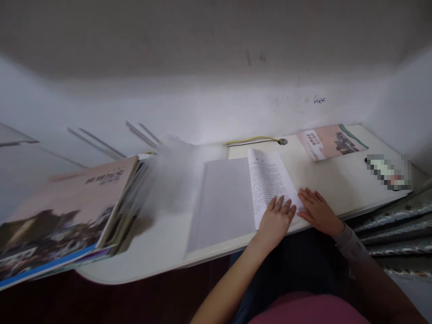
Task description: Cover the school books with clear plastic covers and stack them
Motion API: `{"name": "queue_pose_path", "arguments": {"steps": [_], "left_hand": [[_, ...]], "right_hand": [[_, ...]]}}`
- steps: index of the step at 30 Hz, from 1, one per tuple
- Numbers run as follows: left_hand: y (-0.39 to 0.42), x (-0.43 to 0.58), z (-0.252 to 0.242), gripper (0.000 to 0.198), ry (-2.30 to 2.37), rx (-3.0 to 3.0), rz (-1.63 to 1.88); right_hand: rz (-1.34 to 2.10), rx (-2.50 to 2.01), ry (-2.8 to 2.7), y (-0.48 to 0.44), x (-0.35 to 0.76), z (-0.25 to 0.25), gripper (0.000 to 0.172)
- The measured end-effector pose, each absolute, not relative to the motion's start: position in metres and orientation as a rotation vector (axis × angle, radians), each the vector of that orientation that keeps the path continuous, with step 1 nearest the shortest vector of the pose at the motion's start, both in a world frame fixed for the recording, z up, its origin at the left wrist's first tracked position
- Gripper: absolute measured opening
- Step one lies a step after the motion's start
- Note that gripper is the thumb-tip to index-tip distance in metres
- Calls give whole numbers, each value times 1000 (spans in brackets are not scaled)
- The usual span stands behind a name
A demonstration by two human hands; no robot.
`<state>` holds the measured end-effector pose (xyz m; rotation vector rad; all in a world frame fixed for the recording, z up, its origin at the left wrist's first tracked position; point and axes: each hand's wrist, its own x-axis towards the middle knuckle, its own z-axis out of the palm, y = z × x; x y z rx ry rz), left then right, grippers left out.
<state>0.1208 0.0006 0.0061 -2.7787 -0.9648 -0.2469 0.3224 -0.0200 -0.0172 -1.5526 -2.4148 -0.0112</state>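
Observation:
A book (270,180) lies spread on the white desk, with a printed page on its right side and a plain grey-white sheet (222,202) on its left. Flat on the lower part of the printed page rests my left hand (276,220), fingers apart and covering some lines. My right hand (319,213) is at the page's right edge, fingers stretched out, partly over the desk. It wears a grey band (347,240) at the wrist. Neither hand grips anything.
A blurred stack of books (77,211) stands at the left. A pink booklet (332,141) lies at the back right, near a phone-shaped pixelated object (388,172). Yellow and black cables enter a round hole (282,141). Patterned fabric (398,225) hangs at right.

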Motion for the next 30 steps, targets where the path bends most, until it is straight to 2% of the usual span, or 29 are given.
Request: {"name": "queue_pose_path", "arguments": {"steps": [11, 25, 30], "left_hand": [[-14, 116, 17, 29, -910, -2848, -224], [-10, 128, 1, 27, -772, -2886, -362], [-12, 124, 14, 33, -699, -2998, -455]], "right_hand": [[-87, -1583, -2432, -22, 319, -18, 62], [2, -1575, -2408, -23, 323, -14, 54], [-30, -1589, -2453, -27, 327, -10, 47]]}}
